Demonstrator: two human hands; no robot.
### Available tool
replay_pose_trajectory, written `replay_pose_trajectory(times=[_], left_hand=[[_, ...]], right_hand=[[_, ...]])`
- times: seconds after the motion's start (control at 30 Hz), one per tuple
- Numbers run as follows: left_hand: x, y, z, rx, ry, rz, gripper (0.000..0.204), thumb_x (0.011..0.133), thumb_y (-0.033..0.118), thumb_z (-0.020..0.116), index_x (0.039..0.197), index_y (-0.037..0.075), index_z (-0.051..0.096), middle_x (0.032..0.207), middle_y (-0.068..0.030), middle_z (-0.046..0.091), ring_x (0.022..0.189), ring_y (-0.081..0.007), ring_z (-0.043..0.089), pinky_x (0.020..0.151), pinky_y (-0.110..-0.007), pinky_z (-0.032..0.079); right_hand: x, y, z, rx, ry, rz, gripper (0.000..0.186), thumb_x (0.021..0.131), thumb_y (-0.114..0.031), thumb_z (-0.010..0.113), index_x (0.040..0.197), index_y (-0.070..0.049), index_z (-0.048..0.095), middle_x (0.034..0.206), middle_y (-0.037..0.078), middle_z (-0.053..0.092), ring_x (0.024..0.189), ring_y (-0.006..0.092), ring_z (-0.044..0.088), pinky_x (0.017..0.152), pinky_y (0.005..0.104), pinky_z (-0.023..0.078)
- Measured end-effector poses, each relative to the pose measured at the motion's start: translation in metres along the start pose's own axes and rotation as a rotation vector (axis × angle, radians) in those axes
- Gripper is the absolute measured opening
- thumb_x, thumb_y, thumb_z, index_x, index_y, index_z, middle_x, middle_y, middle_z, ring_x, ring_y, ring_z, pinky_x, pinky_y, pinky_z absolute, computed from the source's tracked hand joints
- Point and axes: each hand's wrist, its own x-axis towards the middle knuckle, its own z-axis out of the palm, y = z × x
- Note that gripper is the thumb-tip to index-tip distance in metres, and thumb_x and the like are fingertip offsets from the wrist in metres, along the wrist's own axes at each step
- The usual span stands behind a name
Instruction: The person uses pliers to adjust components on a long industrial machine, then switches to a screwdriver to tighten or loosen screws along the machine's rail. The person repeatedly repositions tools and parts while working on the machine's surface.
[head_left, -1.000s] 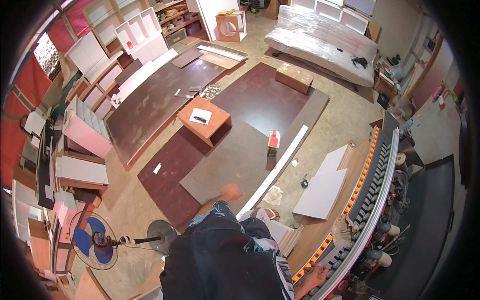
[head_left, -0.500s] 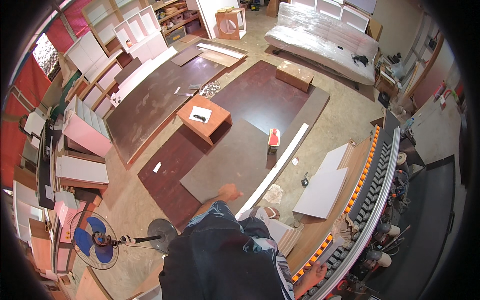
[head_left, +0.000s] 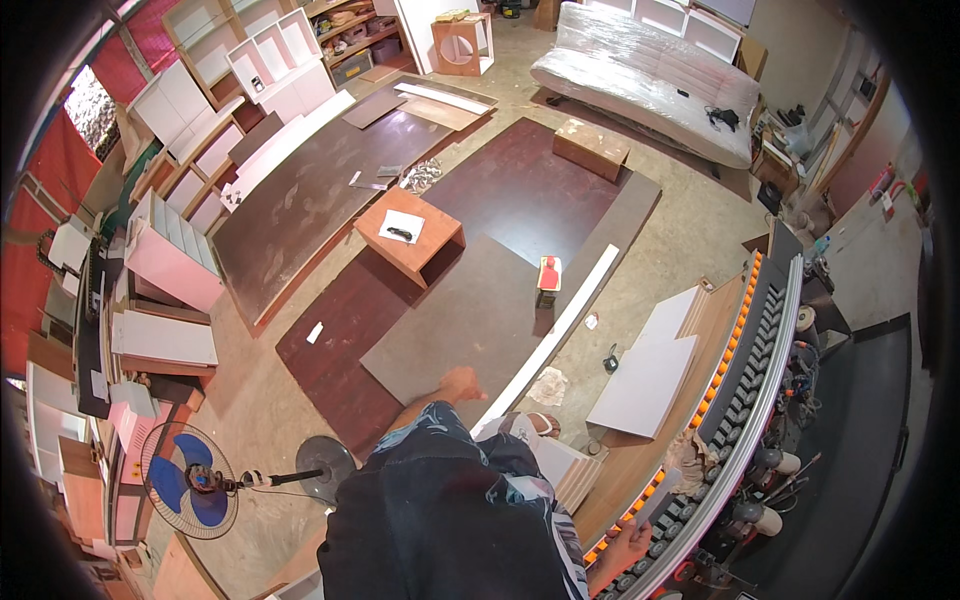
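Note:
My right hand (head_left: pixel 627 545) is at the near end of a long machine with orange rollers (head_left: pixel 722 385), its fingers closed around the end of a narrow pale grey board strip (head_left: pixel 656 500). The strip lies along the rollers, beside the row of dark conveyor pads (head_left: pixel 742 395). Part of the strip is hidden by the hand. My left hand (head_left: pixel 463 383) hangs in front of my patterned shorts, above a brown board on the floor. Its fingers look loosely stretched, and nothing shows in them. Crumpled brown paper (head_left: pixel 688 462) sits on the machine just beyond the strip.
White panels (head_left: pixel 645 385) lean against the machine's left side. A long white strip (head_left: pixel 560 325) lies along the brown boards (head_left: pixel 430 340). On them stand an orange-brown box (head_left: pixel 405 235) and a red-topped tool (head_left: pixel 548 275). A blue-bladed fan (head_left: pixel 200 480) stands at left.
My left hand has shifted slightly and its fingers now point more downward. My right hand stays at the strip with barely any movement.

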Motion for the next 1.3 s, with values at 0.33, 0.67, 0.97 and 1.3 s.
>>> replay_pose_trajectory(times=[0.33,0.67,0.97,1.3], left_hand=[[-0.001,-0.007,-0.001,0.001,0.05,-0.019,0.071,0.078,0.056,0.091,0.126,0.005,0.076,0.131,-0.0184,0.074,0.124,-0.0369,0.07,0.099,-0.049,0.058],[0.006,-0.005,-0.001,-0.008,0.025,0.015,0.068,0.084,0.058,0.085,0.124,0.005,0.076,0.129,-0.0192,0.074,0.121,-0.0376,0.071,0.098,-0.05,0.059],[0.014,-0.013,0.009,0.051,0.047,0.018,0.062,0.097,0.061,0.069,0.127,0.007,0.076,0.132,-0.0171,0.074,0.125,-0.0382,0.069,0.1,-0.051,0.057],[0.018,-0.019,0.009,0.027,0.111,0.021,0.068,0.096,0.067,0.065,0.127,0.007,0.076,0.13,-0.0169,0.074,0.123,-0.0401,0.07,0.098,-0.052,0.058]], right_hand=[[-0.004,0.003,0.0,0.014,-0.053,-0.018,0.031,0.106,-0.018,0.065,0.131,-0.001,0.056,0.08,0.005,0.066,0.055,0.0086,0.058,0.048,0.0244,0.043],[-0.007,-0.002,0.006,-0.019,-0.038,-0.008,0.029,0.108,-0.018,0.062,0.13,-0.001,0.057,0.084,0.007,0.067,0.057,0.0089,0.058,0.05,0.0242,0.042],[-0.009,-0.008,0.006,-0.073,-0.072,-0.039,0.03,0.107,-0.017,0.062,0.132,0.0,0.057,0.085,0.007,0.067,0.058,0.0099,0.058,0.051,0.0253,0.043],[-0.011,-0.007,0.007,-0.076,-0.118,-0.022,0.035,0.107,-0.018,0.062,0.136,0.001,0.054,0.087,0.008,0.068,0.059,0.0107,0.058,0.051,0.0266,0.042]])
